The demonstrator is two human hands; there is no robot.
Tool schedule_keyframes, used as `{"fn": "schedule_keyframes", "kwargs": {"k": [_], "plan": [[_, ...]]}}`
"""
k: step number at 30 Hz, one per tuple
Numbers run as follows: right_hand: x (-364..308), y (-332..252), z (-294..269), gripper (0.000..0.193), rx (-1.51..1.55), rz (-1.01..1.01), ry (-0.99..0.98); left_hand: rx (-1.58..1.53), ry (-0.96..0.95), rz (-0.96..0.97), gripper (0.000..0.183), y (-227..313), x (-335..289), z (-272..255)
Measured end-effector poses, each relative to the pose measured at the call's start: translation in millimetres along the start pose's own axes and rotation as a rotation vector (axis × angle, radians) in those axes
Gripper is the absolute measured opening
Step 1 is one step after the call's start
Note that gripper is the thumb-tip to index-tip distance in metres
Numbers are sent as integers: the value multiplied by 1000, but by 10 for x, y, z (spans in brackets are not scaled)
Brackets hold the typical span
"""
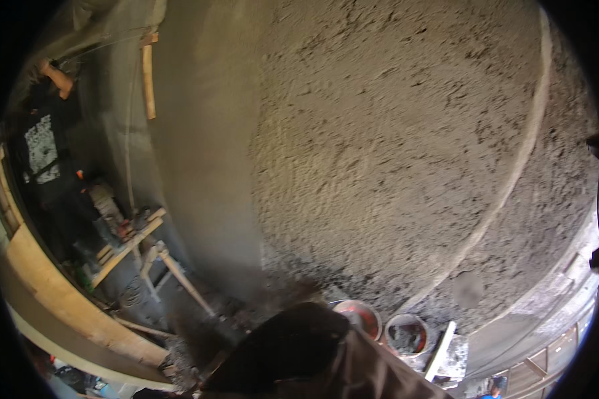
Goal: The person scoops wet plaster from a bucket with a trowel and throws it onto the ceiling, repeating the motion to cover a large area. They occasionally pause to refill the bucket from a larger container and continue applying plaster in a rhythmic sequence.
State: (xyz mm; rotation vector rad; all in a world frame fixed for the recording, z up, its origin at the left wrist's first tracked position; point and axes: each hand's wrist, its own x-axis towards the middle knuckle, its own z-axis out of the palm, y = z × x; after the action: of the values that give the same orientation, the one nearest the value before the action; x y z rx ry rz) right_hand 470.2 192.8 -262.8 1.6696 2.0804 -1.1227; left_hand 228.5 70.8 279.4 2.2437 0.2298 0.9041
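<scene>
Neither my left hand nor my right hand shows in the head view. Brown and black cloth (379, 362), seemingly part of my clothing, fills the lower middle and hides what lies under it. Ahead stands a wall of rough grey plaster (393, 133), pitted and ridged. To its left runs a smoothed plaster strip (209, 133). A pale, narrow band (522, 156) curves down the right part of the wall. At the wall's foot, beside the cloth, are a bucket with a reddish inside (361, 312) and another bucket (406, 334) with grey material in it.
On the left, a person in dark clothes (50, 153) with a raised arm is by a wooden trestle platform (130, 246). A wooden batten (148, 80) hangs against the wall. Long planks (66, 286) edge the lower left. A pale board (440, 351) leans near the buckets.
</scene>
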Motion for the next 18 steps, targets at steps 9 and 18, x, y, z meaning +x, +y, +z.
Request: {"fn": "schedule_keyframes", "kwargs": {"k": [9, 18], "plan": [[-230, -525, -600, 19, 329, -141, 79, -141, -68, 9, 29, -208, 158, 144], [-729, -573, -384, 20, 413, -644, 347, -181, 25, -221, 31, -636, -189, 340]]}}
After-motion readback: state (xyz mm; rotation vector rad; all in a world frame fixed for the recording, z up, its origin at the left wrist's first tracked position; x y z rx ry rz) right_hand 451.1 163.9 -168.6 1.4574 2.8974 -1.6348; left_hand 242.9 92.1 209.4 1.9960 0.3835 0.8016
